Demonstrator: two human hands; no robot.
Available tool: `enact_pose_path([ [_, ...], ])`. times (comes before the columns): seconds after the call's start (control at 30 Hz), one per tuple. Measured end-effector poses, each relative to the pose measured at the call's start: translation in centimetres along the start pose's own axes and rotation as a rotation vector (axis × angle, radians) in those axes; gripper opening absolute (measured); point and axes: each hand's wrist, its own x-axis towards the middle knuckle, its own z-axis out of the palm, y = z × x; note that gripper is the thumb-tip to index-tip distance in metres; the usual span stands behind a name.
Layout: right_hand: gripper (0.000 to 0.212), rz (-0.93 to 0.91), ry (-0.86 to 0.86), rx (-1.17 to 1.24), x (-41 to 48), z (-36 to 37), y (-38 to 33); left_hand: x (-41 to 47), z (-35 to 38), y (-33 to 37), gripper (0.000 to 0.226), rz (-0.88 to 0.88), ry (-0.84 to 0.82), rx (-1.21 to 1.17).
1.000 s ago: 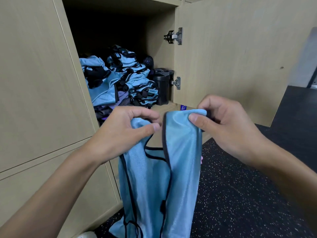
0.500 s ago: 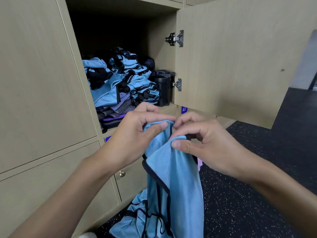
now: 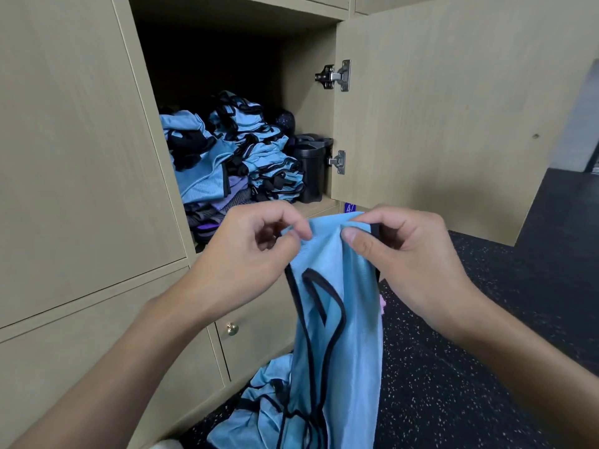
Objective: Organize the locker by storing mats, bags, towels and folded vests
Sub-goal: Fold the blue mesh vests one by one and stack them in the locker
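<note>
The left hand (image 3: 246, 254) pinches one top corner of a light-blue vest (image 3: 337, 319) between thumb and forefinger, its other fingers curled in. The right hand (image 3: 411, 264) pinches the other corner, thumb on the near face and fingers curled behind the black-trimmed edge. Both hands are level and near each other in front of the chest, with the forearms coming up from the lower corners. The vest hangs straight down from the two pinches, its dark-edged strap loops showing on the front, and its lower part reaches a loose heap of blue vests (image 3: 259, 409) on the speckled dark floor (image 3: 486, 319). Behind the hands is the open locker (image 3: 308, 92), its door (image 3: 437, 124) swung out to the right on two metal hinges (image 3: 337, 76). Inside, stacks of folded vests (image 3: 259, 150) fill the shelf, resting partly on purple and grey cloth (image 3: 214, 215). A black container (image 3: 311, 170) stands just beside them against the right wall. Below the shelf is a closed door with a brass knob (image 3: 232, 328).
</note>
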Motion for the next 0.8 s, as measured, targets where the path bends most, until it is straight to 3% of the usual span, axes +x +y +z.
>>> enact_pose_path([
  [0.3, 0.03, -0.012, 0.157, -0.001, 0.5, 0.5, -0.7, -0.3, 0.9, 1.5, 0.049, -0.054, -0.087, 0.018],
  [0.53, 0.032, -0.014, 0.195, -0.009, 0.8, 0.1, -0.6, -0.1, 1.5, 0.9, 0.014, -0.061, -0.038, 0.115],
  [0.7, 0.012, -0.014, 0.094, -0.024, 0.8, -0.7, -0.5, 0.5, 0.7, 1.3, 0.024, -0.104, 0.133, -0.121],
  [0.8, 0.018, -0.02, 0.086, -0.006, 0.9, -1.1, -0.5, 0.8, 0.5, 1.2, 0.024, -0.118, 0.208, -0.246],
])
